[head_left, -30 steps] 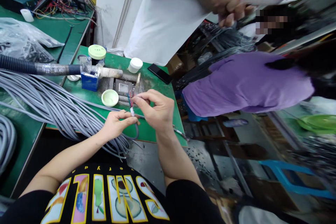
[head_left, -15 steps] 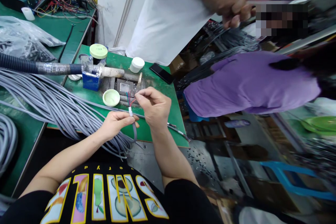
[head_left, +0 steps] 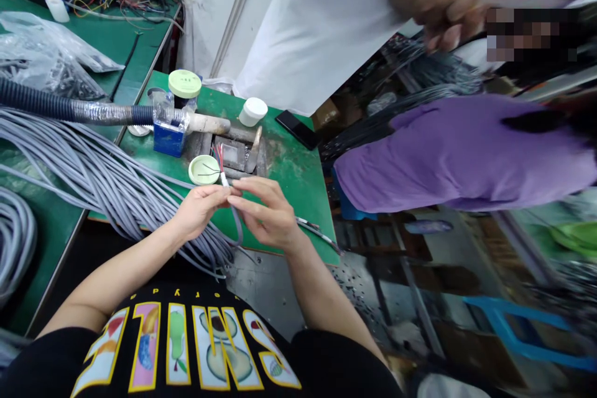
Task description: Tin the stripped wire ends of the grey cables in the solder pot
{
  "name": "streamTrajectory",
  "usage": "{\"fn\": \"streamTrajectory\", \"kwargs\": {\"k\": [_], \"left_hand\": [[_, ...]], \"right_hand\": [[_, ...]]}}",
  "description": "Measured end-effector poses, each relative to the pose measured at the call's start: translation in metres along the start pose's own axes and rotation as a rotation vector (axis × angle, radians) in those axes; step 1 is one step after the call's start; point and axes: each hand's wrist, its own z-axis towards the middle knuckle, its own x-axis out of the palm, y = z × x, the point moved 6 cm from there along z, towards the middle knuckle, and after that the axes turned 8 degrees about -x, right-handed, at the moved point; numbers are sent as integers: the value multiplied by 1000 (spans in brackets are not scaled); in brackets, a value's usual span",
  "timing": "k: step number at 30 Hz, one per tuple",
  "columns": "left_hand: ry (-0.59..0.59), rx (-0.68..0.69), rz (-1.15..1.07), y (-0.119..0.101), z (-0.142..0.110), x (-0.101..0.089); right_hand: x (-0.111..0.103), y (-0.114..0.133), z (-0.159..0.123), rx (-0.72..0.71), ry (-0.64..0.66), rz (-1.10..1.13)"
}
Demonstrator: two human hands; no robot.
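My left hand point(head_left: 198, 208) is closed on a grey cable point(head_left: 237, 224) just below its stripped end. A white sleeve point(head_left: 224, 180) wraps the cable there, and thin coloured wires point(head_left: 219, 157) fan out above it, with dark ones bent to the left. The fingers of my right hand point(head_left: 268, 210) meet the cable from the right, thumb and index on it close to my left fingertips. Just beyond the wires lies a grimy metal block with a square silvery pool point(head_left: 232, 154). A pale green lid-like dish point(head_left: 204, 170) sits left of the wires.
A bundle of grey cables point(head_left: 116, 177) covers the left side. A ribbed hose point(head_left: 93, 113) ends above a blue box point(head_left: 168, 138). A white tub point(head_left: 253, 112), a lidded jar point(head_left: 185, 84) and a phone point(head_left: 297, 129) stand behind. Two people are nearby, one in purple point(head_left: 448, 152).
The right hand has come down from the wire tips to the cable beside the left fingers. The cable end has turned, and dark wires now point left. The view has shifted slightly.
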Motion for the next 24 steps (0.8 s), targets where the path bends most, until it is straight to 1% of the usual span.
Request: {"fn": "streamTrajectory", "kwargs": {"k": [2, 4, 5, 7, 9, 10, 11, 12, 14, 16, 19, 24], "left_hand": [[17, -22, -18, -2, 0, 2], [27, -12, 26, -8, -2, 1], [11, 23, 75, -14, -4, -3], [-90, 168, 224, -32, -11, -17], [-260, 387, 408, -54, -23, -35], [-351, 482, 497, -62, -29, -44], [-431, 553, 576, -68, -35, -52], [-482, 596, 650, -70, -38, -59], [-553, 646, 743, -71, -41, -69], [-578, 649, 782, -67, -40, -74], [-584, 620, 779, -62, -36, -78], [-584, 598, 765, -62, -35, -78]], "right_hand": [[6, 1, -3, -35, -14, -21], [5, -2, -2, -34, -86, 2], [3, -6, 0, -9, -137, 30], [-5, -16, 3, 94, -253, 95], [-11, -29, 5, 247, -329, 132], [-11, -36, 6, 322, -333, 138], [-9, -41, 7, 389, -314, 142], [-6, -46, 7, 442, -279, 146], [6, -53, 8, 499, -199, 166], [18, -59, 9, 512, -147, 181], [34, -68, 8, 517, -102, 181], [48, -77, 9, 525, -28, 174]]}}
